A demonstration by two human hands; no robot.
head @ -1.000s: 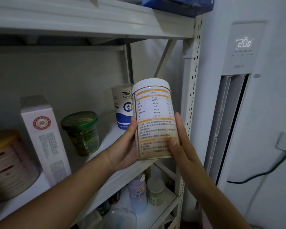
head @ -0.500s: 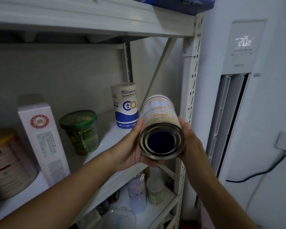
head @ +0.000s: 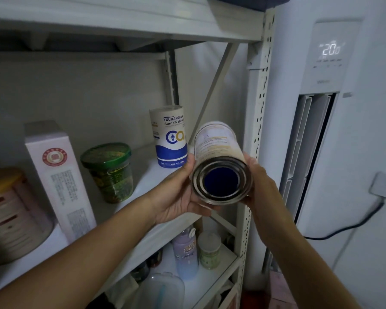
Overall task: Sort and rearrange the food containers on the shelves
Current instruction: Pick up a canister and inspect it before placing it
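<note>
I hold a white and orange can (head: 218, 148) tilted back, its metal base facing me, in front of the right end of the middle shelf (head: 152, 172). My left hand (head: 178, 192) grips its left side and my right hand (head: 256, 188) grips its right side. On the shelf behind stand a white and blue canister (head: 169, 137), a green-lidded cup (head: 109, 172), a tall white box (head: 58, 175) and a pink tin with a yellow lid (head: 11, 215) at far left.
The shelf's perforated right post (head: 256, 108) stands just behind the can. On the lower shelf are a pale bottle (head: 185, 253), a small jar (head: 210, 250) and a clear plastic container (head: 161, 291). A standing air conditioner (head: 316, 108) and a wall socket (head: 383, 186) are at right.
The can went from upright with its label toward me to tipped back with its base toward me. Both hands stayed on it and sank slightly.
</note>
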